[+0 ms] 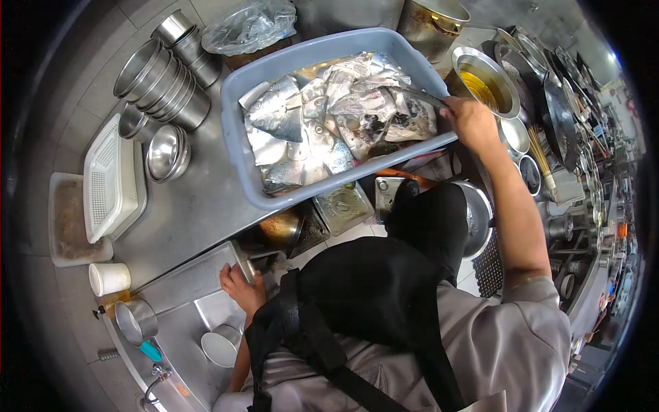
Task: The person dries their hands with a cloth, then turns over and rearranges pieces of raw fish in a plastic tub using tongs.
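Observation:
A large blue-grey plastic tub full of cut fish pieces and fish heads stands on the steel counter. At the tub's right end is my right hand, its fingers closed on the end of a long dark strip lying over the fish. Whether the strip is a fish piece or a tool, I cannot tell. My left hand is low on the left, fingers apart, touching the steel edge beside the sink. It holds nothing that I can see.
Stacked steel pots, steel bowls and a white perforated basket stand left on the counter. A steel bowl of yellow liquid is beyond my right hand. Several pans hang at right. A saucepan sits by the sink tap.

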Tool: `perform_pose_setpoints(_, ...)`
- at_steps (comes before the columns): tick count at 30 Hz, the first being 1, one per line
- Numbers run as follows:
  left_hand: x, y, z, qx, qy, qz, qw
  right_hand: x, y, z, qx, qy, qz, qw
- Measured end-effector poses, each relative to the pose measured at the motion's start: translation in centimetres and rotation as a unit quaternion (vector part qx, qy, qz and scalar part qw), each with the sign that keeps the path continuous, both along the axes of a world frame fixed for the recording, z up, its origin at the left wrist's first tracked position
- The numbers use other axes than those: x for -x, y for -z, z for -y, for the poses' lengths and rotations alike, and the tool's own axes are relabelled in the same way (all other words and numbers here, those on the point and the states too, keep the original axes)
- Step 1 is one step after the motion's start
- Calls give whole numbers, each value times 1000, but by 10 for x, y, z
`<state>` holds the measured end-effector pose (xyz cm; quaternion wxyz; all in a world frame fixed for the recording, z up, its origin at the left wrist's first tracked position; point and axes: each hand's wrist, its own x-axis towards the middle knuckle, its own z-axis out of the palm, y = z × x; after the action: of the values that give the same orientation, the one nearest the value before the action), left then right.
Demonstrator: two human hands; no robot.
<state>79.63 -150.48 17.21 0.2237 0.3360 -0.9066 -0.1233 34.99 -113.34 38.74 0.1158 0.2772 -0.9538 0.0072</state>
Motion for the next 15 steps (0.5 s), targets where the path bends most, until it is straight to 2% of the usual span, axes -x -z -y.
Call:
perform_pose_setpoints(1,0,-1,-1,-3,-4,4,1000,1,-6,0,0,0,0,1000)
perform_pose_setpoints(4,2,-3,-3,-4,-6,2,1000,2,-26,5,113,-28,-2,993)
perform_pose_setpoints(8,2,-4,-4,5,-6,-1,1000,-19,-55,42,153,-57,-38,986)
perform_pose_setpoints(10,3,-6,-5,-1,-13,2,1000,-29,-56,63,213,-125,-80,966)
perform_pose_setpoints(13,4,-6,-6,-6,-19,6,1000,-50,-48,93,103,-137,-5,985)
perform_pose_setpoints(14,3,-6,-5,-6,-19,7,1000,-51,-44,93,104,-137,-5,985)
perform_pose_setpoints(15,3,-6,-5,-6,-19,8,1000,-51,-39,92,7,-137,41,990)
